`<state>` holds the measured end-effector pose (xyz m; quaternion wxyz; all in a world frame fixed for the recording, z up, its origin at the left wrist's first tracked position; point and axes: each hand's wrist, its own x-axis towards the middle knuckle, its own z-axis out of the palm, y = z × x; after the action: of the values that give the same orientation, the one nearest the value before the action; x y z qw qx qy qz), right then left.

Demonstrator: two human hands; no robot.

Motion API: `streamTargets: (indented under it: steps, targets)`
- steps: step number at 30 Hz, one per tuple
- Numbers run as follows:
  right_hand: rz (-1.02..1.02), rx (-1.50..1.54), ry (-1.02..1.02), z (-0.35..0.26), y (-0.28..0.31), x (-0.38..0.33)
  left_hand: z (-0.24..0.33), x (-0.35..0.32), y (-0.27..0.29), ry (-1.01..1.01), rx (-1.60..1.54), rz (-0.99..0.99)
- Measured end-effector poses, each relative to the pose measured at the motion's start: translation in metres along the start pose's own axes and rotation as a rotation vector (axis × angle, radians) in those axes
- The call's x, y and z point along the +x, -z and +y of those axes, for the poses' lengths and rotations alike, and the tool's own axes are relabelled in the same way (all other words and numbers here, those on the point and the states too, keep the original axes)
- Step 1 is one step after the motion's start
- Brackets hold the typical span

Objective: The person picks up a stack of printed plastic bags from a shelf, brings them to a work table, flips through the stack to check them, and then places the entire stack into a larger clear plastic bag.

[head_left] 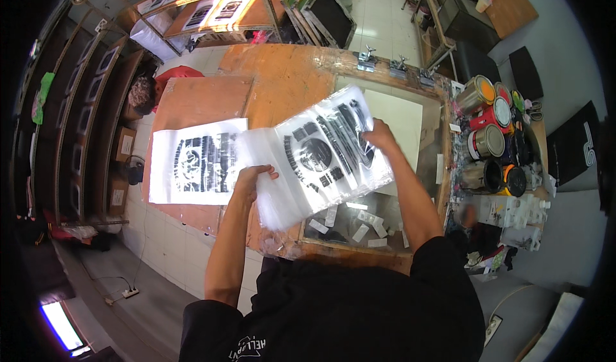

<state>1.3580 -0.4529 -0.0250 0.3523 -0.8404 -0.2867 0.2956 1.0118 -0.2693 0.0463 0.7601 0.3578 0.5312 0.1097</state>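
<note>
A clear plastic sheet (301,153) with black printed shapes, one of them a large ring, is held tilted above the table between my hands. My right hand (380,136) is closed on its right edge. Along the lower left edge, my left hand (253,177) pinches the sheet, thumb and a finger showing on top. Glare washes out part of the plastic. To the left, a white stack of sheets (163,166) with similar black print lies flat on the table. Whether I hold one sheet or more, I cannot tell.
The wooden table (289,67) has a glass panel with a pale board (404,118) and small white pieces (362,227). Metal clamps (398,65) line its far edge. Paint cans (484,140) crowd the right. A person (151,92) is low beyond the table's left side.
</note>
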Motion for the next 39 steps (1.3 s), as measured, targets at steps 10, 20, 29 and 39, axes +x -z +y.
streamTargets:
  steps: [10,20,29,39]
  targets:
    - [0.562,0.400,0.295,-0.114,0.030,-0.140,0.019,-0.102,-0.035,-0.657,-0.014,0.091]
    - [0.608,0.397,0.221,-0.072,-0.008,-0.075,-0.005,-0.019,-0.049,-1.050,0.282,0.083]
    - [0.571,0.114,0.325,-0.030,-0.012,-0.118,-0.049,-0.021,-0.018,-0.878,0.279,0.306]
    - [-0.021,0.200,0.038,-0.062,0.090,0.008,0.046,-0.001,0.000,-0.316,0.034,-0.151]
